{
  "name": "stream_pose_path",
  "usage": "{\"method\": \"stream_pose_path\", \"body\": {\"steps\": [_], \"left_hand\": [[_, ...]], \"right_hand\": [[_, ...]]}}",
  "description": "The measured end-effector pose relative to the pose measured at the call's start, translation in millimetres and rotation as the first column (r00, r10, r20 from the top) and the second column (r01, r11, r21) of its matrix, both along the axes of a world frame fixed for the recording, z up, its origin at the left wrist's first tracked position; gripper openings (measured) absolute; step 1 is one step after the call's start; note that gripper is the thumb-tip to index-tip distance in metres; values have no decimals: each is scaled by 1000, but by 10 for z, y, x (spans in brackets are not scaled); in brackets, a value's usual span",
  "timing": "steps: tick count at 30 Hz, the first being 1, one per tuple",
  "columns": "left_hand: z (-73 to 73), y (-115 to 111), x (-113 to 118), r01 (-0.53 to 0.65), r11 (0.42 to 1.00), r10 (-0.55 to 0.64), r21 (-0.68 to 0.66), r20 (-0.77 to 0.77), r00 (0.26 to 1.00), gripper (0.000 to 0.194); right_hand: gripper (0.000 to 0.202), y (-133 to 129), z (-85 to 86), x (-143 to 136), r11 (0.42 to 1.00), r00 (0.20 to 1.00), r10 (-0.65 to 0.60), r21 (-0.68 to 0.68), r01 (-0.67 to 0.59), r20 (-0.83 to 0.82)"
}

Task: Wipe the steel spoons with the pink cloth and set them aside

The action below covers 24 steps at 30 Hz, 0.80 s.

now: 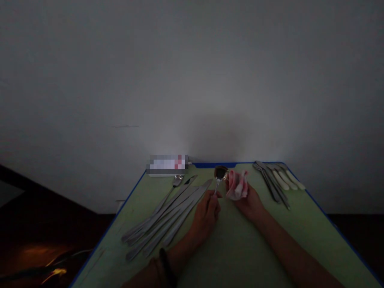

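My left hand (208, 206) is closed around the handle of a shiny metal spoon (221, 173), whose bowl points up and away from me. Beside the bowl, my right hand (247, 202) grips a crumpled pink and white cloth (237, 186); its fingers are partly hidden behind the folds. The cloth is right up against the spoon bowl, though I cannot tell whether they touch. To the left of my left hand lies a spread of several table knives (171, 216), with another spoon (177, 181) at their far side.
At the back right lie several utensils with dark metal handles (271, 186) and several with white handles (282, 180). A pale box (166, 165), partly blurred, stands at the back left. The green table (240, 252) has a blue edge and meets a grey wall (210, 80).
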<state>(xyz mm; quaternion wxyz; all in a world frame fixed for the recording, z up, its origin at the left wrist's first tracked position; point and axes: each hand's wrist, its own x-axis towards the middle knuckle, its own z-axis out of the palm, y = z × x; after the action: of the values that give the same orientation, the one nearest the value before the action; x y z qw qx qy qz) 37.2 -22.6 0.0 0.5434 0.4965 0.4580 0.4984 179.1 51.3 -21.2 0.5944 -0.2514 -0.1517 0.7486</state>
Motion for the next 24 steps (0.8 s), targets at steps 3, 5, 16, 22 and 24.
{"method": "stream_pose_path", "body": {"steps": [3, 5, 16, 22, 24], "left_hand": [[-26, 88, -41, -4, 999, 4, -42, -11, 1000, 22], [-38, 156, -81, 9, 998, -13, -67, -54, 998, 21], [92, 137, -160, 161, 987, -138, 11, -454, 880, 23], [53, 121, -160, 173, 982, -118, 72, -480, 869, 23], [55, 122, -158, 175, 982, -121, 74, -468, 876, 24]], "right_hand": [[23, -19, 24, 24, 998, 998, 50, -45, -52, -30], [25, -26, 36, 24, 996, 997, 43, -78, -47, -58], [20, -28, 62, 31, 998, 995, 69, -6, -68, 67], [54, -75, 186, 91, 984, 986, 166, -63, -167, -20], [55, -97, 182, 80, 978, 979, 204, -37, -205, -20]]}}
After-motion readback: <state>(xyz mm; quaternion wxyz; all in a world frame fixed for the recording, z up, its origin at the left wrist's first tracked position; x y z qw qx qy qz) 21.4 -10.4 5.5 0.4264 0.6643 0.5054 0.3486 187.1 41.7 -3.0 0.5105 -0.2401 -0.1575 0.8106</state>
